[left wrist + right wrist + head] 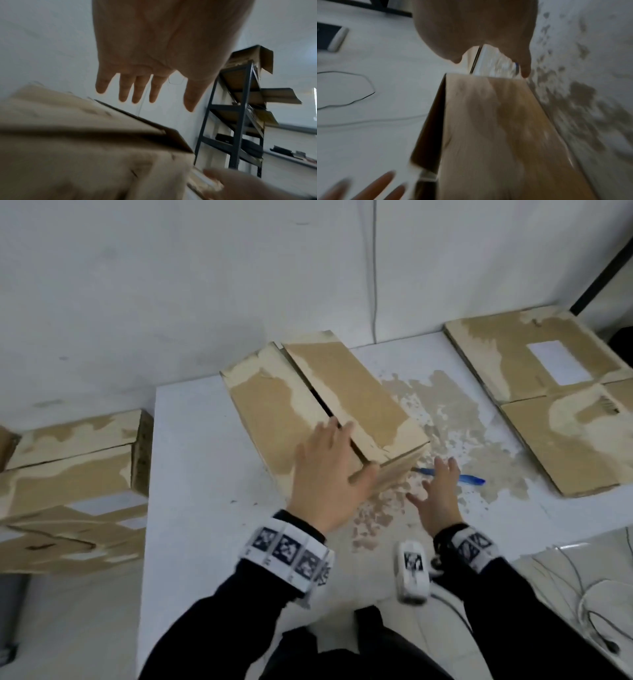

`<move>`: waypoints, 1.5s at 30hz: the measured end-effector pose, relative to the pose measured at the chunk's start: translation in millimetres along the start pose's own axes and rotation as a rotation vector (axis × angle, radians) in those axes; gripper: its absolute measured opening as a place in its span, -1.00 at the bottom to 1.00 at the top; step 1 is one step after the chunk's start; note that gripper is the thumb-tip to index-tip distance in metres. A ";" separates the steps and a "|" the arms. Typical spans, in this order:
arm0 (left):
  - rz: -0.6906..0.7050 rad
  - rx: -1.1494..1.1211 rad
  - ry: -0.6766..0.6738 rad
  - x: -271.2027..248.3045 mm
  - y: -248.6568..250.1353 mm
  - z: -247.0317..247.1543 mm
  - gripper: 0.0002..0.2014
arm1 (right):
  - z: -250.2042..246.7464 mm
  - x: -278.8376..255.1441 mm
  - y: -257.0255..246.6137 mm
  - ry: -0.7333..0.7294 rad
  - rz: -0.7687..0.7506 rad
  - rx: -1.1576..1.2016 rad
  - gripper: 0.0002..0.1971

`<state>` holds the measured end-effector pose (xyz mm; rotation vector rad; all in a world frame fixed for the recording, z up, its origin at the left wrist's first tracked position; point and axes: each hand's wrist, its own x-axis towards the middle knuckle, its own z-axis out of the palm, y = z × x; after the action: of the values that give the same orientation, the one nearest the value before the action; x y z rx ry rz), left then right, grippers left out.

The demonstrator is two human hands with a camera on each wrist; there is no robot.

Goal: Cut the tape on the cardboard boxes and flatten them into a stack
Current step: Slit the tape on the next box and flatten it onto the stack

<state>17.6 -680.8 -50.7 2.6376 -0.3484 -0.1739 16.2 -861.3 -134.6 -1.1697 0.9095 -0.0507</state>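
Note:
A worn cardboard box [342, 392] stands in the middle of the white table [205, 474], its two top flaps parted by a dark slit. My left hand [339, 446] is spread flat over the box's near end with straight fingers [137, 88]; I cannot tell whether it touches. My right hand [435, 484] is open, fingers spread, low over the table by the box's near right corner [496, 128]. A blue cutter [469, 479] lies on the table just beyond the right fingertips. Neither hand holds anything.
Flattened cardboard [548, 392] lies stacked at the table's back right. Several unflattened boxes [68, 460] are piled left of the table. The tabletop has worn brown patches [445, 412]. A dark metal shelf [240, 121] stands by the wall. Cables [582, 594] lie on the floor at right.

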 end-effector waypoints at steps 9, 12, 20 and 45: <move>-0.087 0.483 0.060 19.3 8.1 79.0 -0.20 | -3.0 57.5 -5.3 -0.328 -0.002 -0.344 -0.52; -0.037 0.426 0.151 6.9 0.4 78.3 -0.21 | -8.9 62.6 10.8 -0.349 0.123 -0.359 -0.49; -0.026 -0.325 0.544 -8.0 -7.1 41.1 -0.19 | -5.1 7.2 -36.3 -0.530 -0.322 0.022 -0.86; -0.405 -0.104 0.750 -96.6 -72.8 -8.3 -0.60 | 30.6 -28.1 0.4 -0.865 -1.143 -0.884 -0.50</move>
<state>-58.0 -588.2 -71.6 2.4212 0.4317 0.6365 17.1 -824.3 -115.7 -2.1517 -0.6677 -0.0554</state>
